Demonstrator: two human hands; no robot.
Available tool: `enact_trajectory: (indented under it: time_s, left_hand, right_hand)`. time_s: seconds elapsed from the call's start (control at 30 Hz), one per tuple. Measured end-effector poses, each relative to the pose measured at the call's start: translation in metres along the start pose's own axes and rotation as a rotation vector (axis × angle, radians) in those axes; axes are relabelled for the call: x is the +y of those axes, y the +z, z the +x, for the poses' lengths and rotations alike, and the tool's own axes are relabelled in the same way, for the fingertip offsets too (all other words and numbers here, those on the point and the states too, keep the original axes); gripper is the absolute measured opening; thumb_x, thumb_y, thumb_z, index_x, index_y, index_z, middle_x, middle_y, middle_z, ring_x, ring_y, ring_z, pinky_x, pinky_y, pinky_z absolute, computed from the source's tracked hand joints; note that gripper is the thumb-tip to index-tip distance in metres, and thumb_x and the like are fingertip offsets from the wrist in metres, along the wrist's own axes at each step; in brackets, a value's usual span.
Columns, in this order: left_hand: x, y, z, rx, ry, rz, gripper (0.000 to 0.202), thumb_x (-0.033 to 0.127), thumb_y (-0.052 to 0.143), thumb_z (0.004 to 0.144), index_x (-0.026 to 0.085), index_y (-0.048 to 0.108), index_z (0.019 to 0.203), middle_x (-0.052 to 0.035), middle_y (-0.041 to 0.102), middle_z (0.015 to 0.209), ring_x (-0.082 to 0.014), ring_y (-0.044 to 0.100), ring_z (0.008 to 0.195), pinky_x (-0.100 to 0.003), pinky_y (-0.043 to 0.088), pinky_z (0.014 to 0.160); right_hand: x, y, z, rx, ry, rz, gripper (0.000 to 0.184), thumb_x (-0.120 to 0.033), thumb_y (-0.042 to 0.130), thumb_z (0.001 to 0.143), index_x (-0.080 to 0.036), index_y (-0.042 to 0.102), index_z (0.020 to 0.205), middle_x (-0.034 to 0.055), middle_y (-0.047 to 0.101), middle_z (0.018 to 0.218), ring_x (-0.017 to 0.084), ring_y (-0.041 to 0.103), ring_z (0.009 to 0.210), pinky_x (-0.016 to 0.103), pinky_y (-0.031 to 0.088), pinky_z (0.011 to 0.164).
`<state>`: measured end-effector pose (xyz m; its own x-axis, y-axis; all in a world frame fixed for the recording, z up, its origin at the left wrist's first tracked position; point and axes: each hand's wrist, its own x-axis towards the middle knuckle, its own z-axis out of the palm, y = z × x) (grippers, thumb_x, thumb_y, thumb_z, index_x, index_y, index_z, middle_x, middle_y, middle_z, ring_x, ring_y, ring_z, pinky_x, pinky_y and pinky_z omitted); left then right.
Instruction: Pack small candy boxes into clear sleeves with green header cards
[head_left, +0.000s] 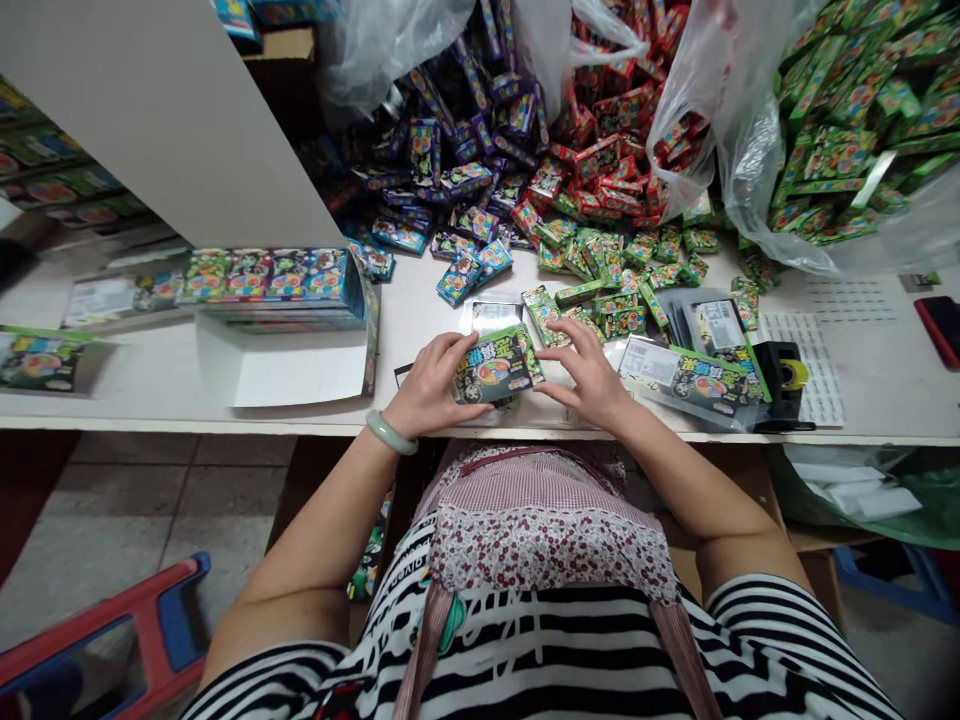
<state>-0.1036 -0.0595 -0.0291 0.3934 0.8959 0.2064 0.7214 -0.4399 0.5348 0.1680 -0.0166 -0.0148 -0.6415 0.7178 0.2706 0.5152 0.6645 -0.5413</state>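
A flat printed pack [495,368], black with a green edge and colourful pictures, is held a little above the table's front edge. My left hand [435,385] grips its left end, thumb below and fingers above; a pale green bangle is on that wrist. At the pack's right end, the thumb and fingertips of my right hand [589,375] close on its edge, beside what looks like a small green box end. Just behind lie several small green boxes [600,265] and two blue boxes [474,272]. The pack's underside is hidden.
Purple boxes [465,180], red boxes [600,175] and green boxes [840,150] spill from plastic bags at the back. Left stands an open display carton [300,365]. Flat packs [697,375], a tape dispenser [780,380] and sticker sheets [810,360] lie right.
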Motion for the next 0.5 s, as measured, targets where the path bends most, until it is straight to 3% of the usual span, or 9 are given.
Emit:
enact_trajectory:
  time_s: [0.07, 0.27, 0.37, 0.5]
  left_hand:
    - [0.001, 0.002, 0.001, 0.006, -0.018, -0.024, 0.095, 0.051, 0.078, 0.071, 0.018, 0.033, 0.148, -0.0167, 0.047, 0.132, -0.0344, 0.049, 0.125, -0.051, 0.044, 0.107]
    - [-0.002, 0.005, -0.001, 0.043, -0.036, -0.014, 0.095, 0.052, 0.078, 0.07, 0.018, 0.034, 0.147, -0.0165, 0.047, 0.13, -0.0338, 0.05, 0.122, -0.052, 0.045, 0.106]
    - [-0.002, 0.01, -0.002, 0.105, -0.066, -0.002, 0.094, 0.052, 0.079, 0.07, 0.017, 0.035, 0.145, -0.0161, 0.048, 0.129, -0.0333, 0.051, 0.122, -0.051, 0.046, 0.106]
    - [-0.007, 0.014, -0.003, 0.23, -0.183, -0.012, 0.093, 0.054, 0.079, 0.07, 0.017, 0.037, 0.144, -0.0148, 0.049, 0.126, -0.0325, 0.051, 0.12, -0.051, 0.047, 0.105]
  right_hand:
    - [-0.004, 0.007, -0.002, 0.008, 0.051, 0.003, 0.033, -0.049, 0.06, 0.09, -0.028, 0.065, 0.115, 0.0098, 0.038, 0.153, 0.031, 0.03, 0.147, 0.06, 0.029, 0.119]
    - [-0.001, 0.021, -0.003, 0.03, 0.098, 0.077, 0.032, -0.049, 0.066, 0.086, -0.027, 0.069, 0.109, 0.0086, 0.035, 0.156, 0.031, 0.03, 0.147, 0.06, 0.033, 0.115]
    - [0.0, 0.029, -0.003, 0.055, 0.083, 0.132, 0.026, -0.044, 0.057, 0.093, -0.024, 0.072, 0.102, 0.011, 0.048, 0.148, 0.028, 0.046, 0.137, 0.054, 0.043, 0.109]
    - [-0.001, 0.031, 0.005, 0.155, 0.085, 0.077, 0.032, -0.034, 0.044, 0.1, -0.026, 0.07, 0.117, 0.011, 0.063, 0.131, 0.023, 0.058, 0.124, 0.046, 0.048, 0.104]
